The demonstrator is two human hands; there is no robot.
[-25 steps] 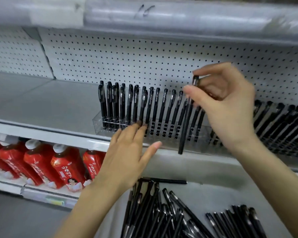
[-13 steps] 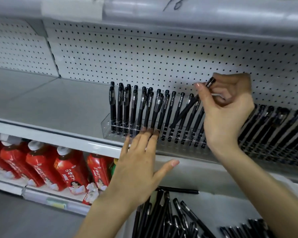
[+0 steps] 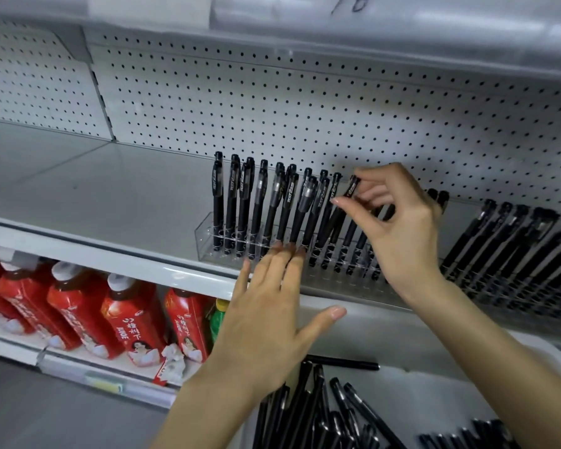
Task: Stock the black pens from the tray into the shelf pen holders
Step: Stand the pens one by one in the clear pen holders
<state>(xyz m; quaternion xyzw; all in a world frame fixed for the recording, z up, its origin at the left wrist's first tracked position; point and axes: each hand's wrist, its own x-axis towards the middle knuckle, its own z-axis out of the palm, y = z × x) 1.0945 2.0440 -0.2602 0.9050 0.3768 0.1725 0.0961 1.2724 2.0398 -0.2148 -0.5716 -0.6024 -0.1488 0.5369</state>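
Right hand [image 3: 402, 234] pinches tilted black pen [image 3: 336, 218] by its cap, tip down in clear pen holder [image 3: 204, 233] on shelf [image 3: 110, 196]. Left hand [image 3: 266, 319] flat, straight fingertips touching holder's front. More pens [image 3: 300, 403] loose in tray [image 3: 434, 396] below.

a pen holder [image 3: 204, 234] sits on the shelf [image 3: 110, 196] before the pegboard [image 3: 272, 108], pens [image 3: 256, 209] standing in it. more pens [image 3: 515, 241] stand to its right. bottles [image 3: 78, 309] sit on the lower shelf [image 3: 104, 380], left of a tray [image 3: 434, 393] of loose pens [image 3: 305, 409].
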